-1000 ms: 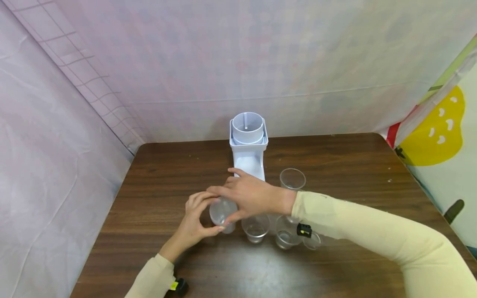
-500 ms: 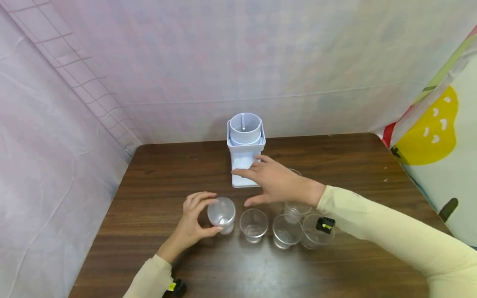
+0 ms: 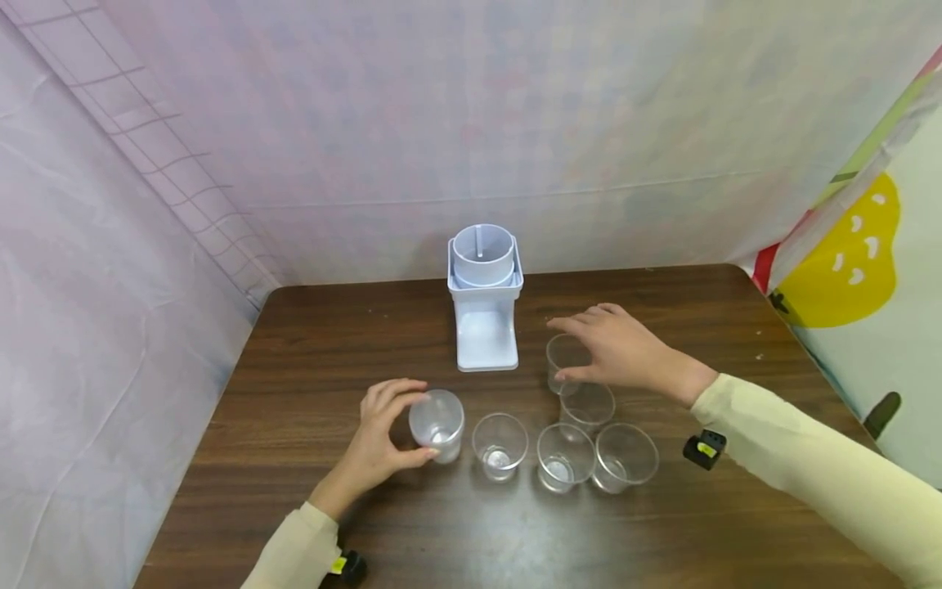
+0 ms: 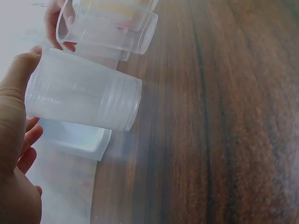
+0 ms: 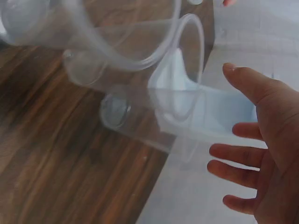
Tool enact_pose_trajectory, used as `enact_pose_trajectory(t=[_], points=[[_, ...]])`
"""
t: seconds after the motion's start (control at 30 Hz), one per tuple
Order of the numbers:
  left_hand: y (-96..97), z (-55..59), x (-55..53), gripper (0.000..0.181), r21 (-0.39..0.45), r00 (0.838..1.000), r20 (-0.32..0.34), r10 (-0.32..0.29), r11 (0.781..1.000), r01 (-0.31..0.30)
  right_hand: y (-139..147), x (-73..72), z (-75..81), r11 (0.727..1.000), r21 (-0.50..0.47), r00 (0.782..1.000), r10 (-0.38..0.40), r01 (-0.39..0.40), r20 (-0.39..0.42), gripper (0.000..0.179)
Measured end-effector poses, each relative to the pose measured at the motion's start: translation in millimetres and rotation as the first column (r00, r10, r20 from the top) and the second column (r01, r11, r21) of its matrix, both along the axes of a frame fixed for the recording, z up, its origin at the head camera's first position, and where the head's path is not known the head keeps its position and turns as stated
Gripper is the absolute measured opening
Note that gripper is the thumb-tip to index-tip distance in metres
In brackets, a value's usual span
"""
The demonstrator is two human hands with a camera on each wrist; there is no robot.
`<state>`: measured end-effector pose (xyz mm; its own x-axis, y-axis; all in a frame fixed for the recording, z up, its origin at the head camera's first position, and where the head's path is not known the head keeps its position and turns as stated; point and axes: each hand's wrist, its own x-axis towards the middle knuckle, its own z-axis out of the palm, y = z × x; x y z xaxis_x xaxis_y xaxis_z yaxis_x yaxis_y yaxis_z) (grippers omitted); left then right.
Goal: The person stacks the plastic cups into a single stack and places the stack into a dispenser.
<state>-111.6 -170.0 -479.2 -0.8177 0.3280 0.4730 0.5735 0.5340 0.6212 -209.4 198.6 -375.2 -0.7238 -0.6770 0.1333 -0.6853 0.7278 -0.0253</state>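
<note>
My left hand (image 3: 380,432) grips a cloudy plastic cup (image 3: 438,425) near its rim, thumb in front and fingers behind. In the left wrist view this cup (image 4: 86,91) shows ring lines near its base; I cannot tell whether others are nested in it. My right hand (image 3: 627,350), thumb and fingers spread, is over the farthest clear cup (image 3: 559,360), partly hiding it. In the right wrist view the fingers of the right hand (image 5: 268,144) stand apart from that cup (image 5: 149,128). Just nearer is another clear cup (image 3: 587,406).
Three clear cups stand along the front: a left one (image 3: 500,442), a middle one (image 3: 565,456) and a right one (image 3: 625,458). Behind them is a white dispenser-like stand (image 3: 486,339) with a round top container (image 3: 483,266). The wooden table (image 3: 346,327) meets a cloth backdrop (image 3: 368,139).
My right hand has left the cup in the left hand and moved right, past the white stand, to the farthest cup. The left hand has stayed in place with its cup.
</note>
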Motion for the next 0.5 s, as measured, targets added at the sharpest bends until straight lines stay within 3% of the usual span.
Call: enact_pose_trajectory(t=[0.2,0.5], points=[[-0.4,-0.2,0.2,0.069,-0.001,1.0,0.0,0.003,1.0,-0.003,11,1.2,-7.7,0.997,0.022,0.997,-0.077,0.077,-0.005,0.083],[0.2,0.7,0.1,0.069,0.005,1.0,-0.01,-0.001,1.0,0.001,11,1.5,-14.8,0.993,0.003,0.992,-0.12,0.12,-0.038,0.083]])
